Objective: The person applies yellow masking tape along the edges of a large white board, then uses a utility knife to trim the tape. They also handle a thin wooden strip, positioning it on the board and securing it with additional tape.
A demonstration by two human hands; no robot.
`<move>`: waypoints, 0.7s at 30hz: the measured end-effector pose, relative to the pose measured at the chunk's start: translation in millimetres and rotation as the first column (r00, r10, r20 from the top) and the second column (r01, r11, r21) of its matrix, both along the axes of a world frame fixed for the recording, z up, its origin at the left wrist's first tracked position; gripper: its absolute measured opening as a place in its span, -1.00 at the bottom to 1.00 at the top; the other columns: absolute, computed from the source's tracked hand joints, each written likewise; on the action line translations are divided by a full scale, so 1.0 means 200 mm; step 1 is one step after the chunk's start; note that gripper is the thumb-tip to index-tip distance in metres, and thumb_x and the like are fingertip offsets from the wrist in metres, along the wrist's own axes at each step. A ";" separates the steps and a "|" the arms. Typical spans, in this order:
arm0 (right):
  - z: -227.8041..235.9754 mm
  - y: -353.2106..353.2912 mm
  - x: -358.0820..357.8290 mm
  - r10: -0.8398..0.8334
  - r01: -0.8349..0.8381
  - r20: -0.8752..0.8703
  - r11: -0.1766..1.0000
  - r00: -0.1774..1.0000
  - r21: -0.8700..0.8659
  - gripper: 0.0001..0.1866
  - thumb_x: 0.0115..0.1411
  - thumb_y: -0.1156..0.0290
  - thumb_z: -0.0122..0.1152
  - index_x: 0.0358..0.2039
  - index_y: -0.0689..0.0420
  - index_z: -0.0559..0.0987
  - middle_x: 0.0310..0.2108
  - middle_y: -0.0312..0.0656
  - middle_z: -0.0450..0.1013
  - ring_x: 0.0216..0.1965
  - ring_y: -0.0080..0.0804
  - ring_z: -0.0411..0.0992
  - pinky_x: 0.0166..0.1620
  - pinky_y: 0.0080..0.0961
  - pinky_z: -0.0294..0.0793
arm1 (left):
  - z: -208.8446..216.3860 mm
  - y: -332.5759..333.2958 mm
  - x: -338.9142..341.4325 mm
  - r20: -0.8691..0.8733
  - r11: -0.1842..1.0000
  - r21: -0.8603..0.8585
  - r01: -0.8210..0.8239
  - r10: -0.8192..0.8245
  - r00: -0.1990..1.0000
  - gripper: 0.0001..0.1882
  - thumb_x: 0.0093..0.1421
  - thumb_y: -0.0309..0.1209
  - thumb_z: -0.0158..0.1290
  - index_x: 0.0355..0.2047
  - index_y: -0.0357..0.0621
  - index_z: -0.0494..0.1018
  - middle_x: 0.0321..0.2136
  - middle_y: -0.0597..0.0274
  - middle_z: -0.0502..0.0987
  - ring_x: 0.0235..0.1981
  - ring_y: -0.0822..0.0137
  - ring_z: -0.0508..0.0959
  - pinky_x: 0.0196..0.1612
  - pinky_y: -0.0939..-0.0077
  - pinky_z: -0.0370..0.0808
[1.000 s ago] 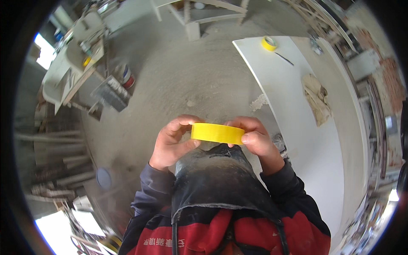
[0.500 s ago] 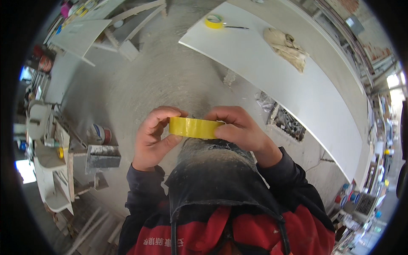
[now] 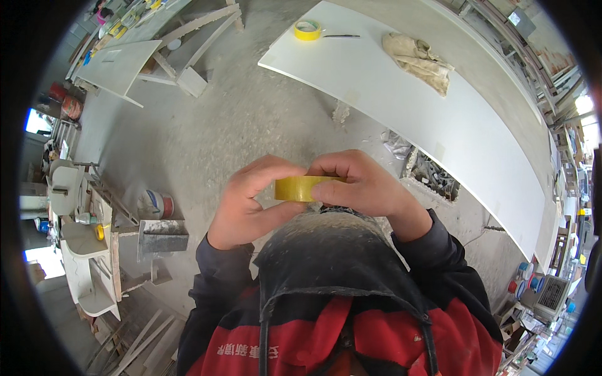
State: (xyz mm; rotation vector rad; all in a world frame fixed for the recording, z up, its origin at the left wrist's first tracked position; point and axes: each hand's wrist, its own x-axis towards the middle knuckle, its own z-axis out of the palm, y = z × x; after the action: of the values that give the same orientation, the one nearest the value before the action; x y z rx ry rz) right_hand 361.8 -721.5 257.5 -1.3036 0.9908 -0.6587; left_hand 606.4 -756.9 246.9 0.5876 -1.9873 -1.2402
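workshop; dusty concrete floor [image 3: 251, 119], white panel [image 3: 401, 94]

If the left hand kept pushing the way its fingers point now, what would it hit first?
The left hand points right across the body, fingers already on the yellow tape roll. Going on, it would press that roll, then meet the right hand gripping the roll's other side. Depth looks shared, though it is hard to judge.

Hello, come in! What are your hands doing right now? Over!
Left hand and right hand both gripping the yellow tape roll at chest height. Second tape roll lying on the white board. Nothing between the hands.
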 end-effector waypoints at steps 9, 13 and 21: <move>0.00 0.02 -0.12 0.060 -0.060 -0.009 0.998 0.998 -0.015 -0.71 0.34 0.26 0.30 -0.14 0.24 0.67 -0.41 -0.37 0.52 -0.37 -0.70 0.41 -0.33 -0.63 0.36 | -0.04 0.11 -0.09 -0.065 0.995 0.043 -0.085 0.087 0.994 -0.48 0.02 -0.66 0.35 0.04 -0.19 0.61 -0.05 0.04 0.67 -0.07 0.16 0.66 0.03 0.33 0.53; 0.00 0.03 -0.14 0.066 -0.065 0.006 0.998 0.998 -0.021 -0.71 0.34 0.25 0.30 -0.15 0.24 0.67 -0.41 -0.38 0.51 -0.38 -0.70 0.40 -0.33 -0.63 0.35 | -0.04 0.13 -0.10 -0.071 0.994 0.031 -0.103 0.105 0.992 -0.50 0.03 -0.66 0.35 0.03 -0.19 0.63 -0.03 0.01 0.67 -0.05 0.13 0.67 0.05 0.32 0.55; -0.01 0.02 -0.15 0.071 -0.070 0.013 0.996 0.997 -0.057 -0.72 0.31 0.28 0.30 -0.16 0.26 0.64 -0.39 -0.38 0.52 -0.36 -0.70 0.41 -0.31 -0.64 0.36 | -0.09 0.09 -0.05 -0.177 0.986 0.154 -0.064 0.091 0.980 -0.49 0.10 -0.62 0.32 0.11 -0.18 0.59 0.04 0.04 0.65 0.02 0.17 0.64 0.12 0.30 0.51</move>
State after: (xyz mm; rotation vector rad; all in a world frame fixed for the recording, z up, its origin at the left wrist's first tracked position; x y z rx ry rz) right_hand 332.5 -717.3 255.5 -1.3749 0.9157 -0.6451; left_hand 596.9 -739.0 228.4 0.5945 -1.7152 -1.3515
